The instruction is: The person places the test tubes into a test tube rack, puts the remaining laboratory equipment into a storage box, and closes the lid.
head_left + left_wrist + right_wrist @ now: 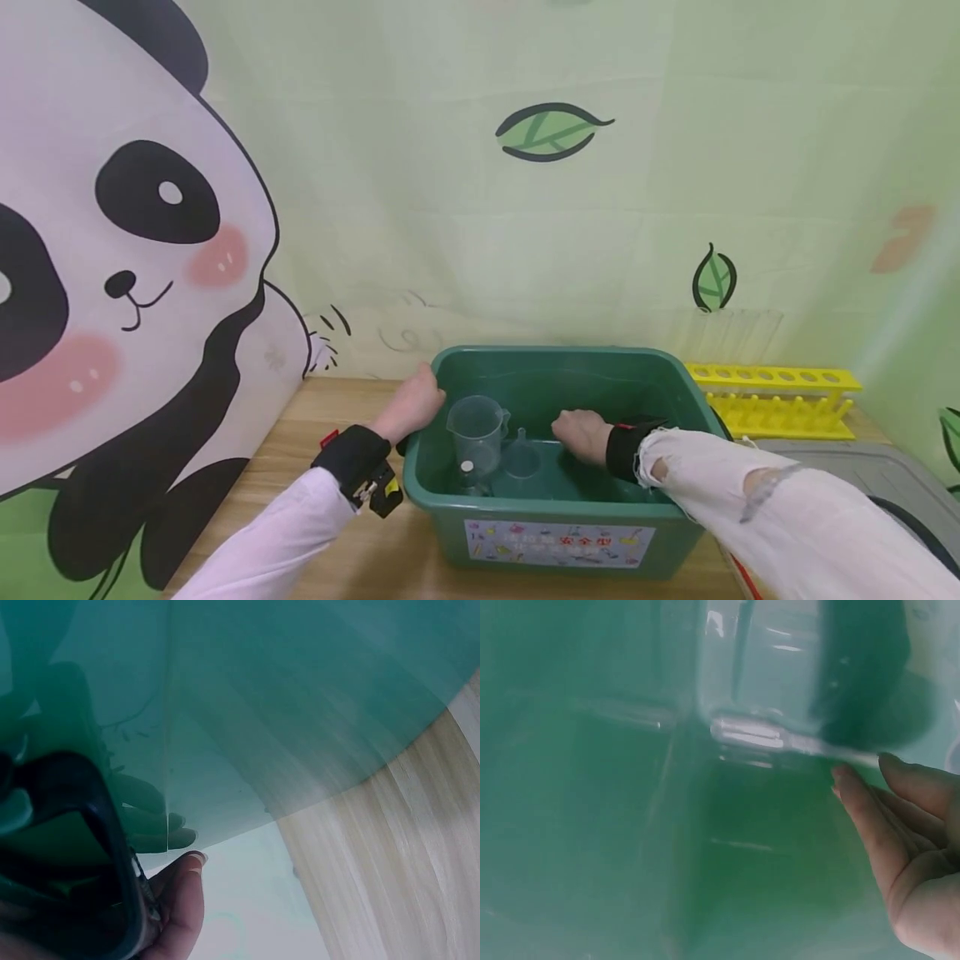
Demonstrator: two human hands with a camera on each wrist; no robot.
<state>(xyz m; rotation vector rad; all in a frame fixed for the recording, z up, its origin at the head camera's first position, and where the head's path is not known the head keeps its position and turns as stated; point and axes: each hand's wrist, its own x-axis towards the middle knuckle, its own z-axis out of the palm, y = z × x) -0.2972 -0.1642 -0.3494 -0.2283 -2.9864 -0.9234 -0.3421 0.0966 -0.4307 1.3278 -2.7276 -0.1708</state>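
Observation:
My left hand (416,402) grips the left rim of a green bin (562,505); the left wrist view shows fingers (184,907) at the bin's translucent wall (247,727). Inside the bin, my right hand (583,435) is low near the middle. In the right wrist view, that hand (922,840) pinches the thin end of a clear dropper (750,733) between thumb and fingertips. The dropper is hidden in the head view. Left of the right hand are a clear beaker (477,427), a small bottle (468,468) and a clear funnel (521,460).
A yellow rack (772,377) with clear test tubes (731,333) stands to the right behind the bin. A grey lid-like panel (847,462) lies at the right. The wooden table (337,400) meets a curtain (420,167) with a panda print.

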